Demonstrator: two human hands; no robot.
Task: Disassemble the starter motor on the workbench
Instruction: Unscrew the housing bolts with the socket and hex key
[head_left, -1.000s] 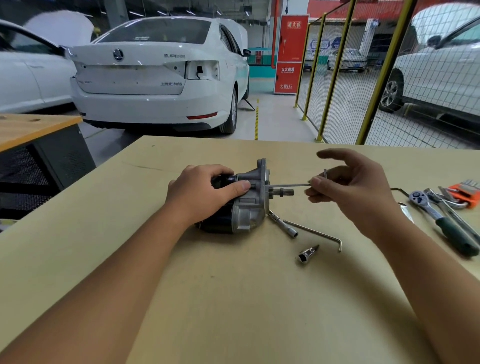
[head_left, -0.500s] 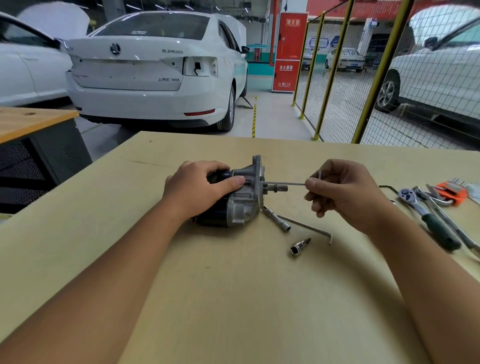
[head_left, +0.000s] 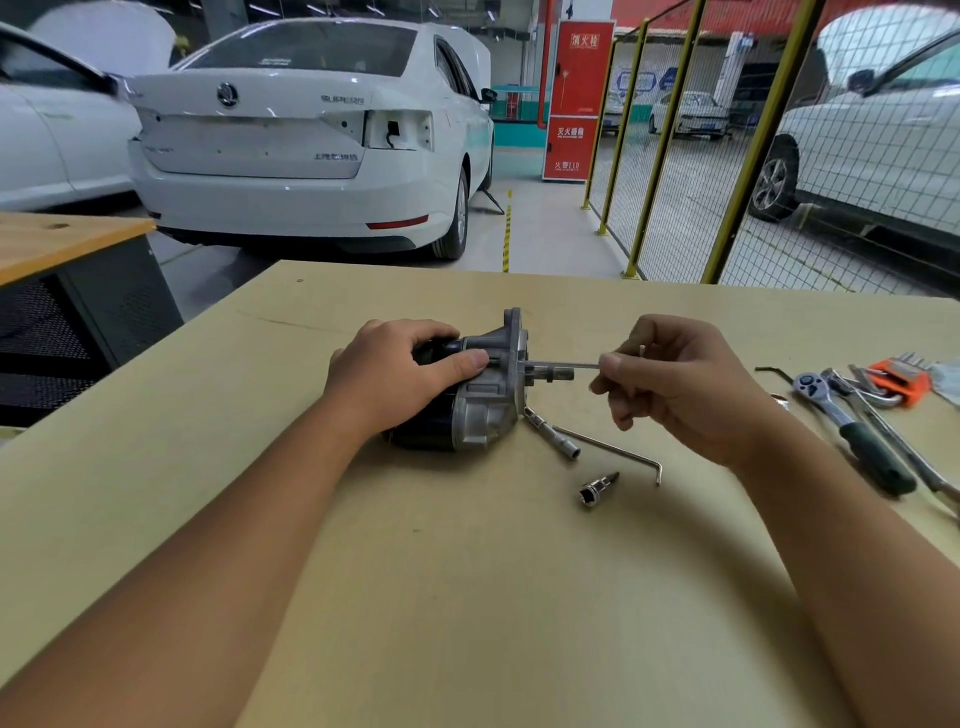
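Note:
The starter motor (head_left: 480, 410) lies on its side on the tan workbench (head_left: 467, 597), its black body to the left and its silver flanged housing to the right. My left hand (head_left: 397, 376) grips the motor from above, thumb pressed on the housing. A thin L-shaped hex key (head_left: 563, 366) runs horizontally into the flange face. My right hand (head_left: 675, 387) pinches the key's bent end, whose short leg sticks up between the fingers. A short shaft juts from the housing just below the key.
In front of the motor lie a socket extension (head_left: 553, 434), a second hex key (head_left: 610, 449) and a small bit socket (head_left: 597, 490). A ratchet with a dark green handle (head_left: 852, 434), wrenches and an orange hex key holder (head_left: 898, 382) lie at the right. Cars and a yellow mesh fence stand beyond.
My right hand's fingers have curled in round the bent end of the hex key, whose short leg still points up. My left hand stays on the motor.

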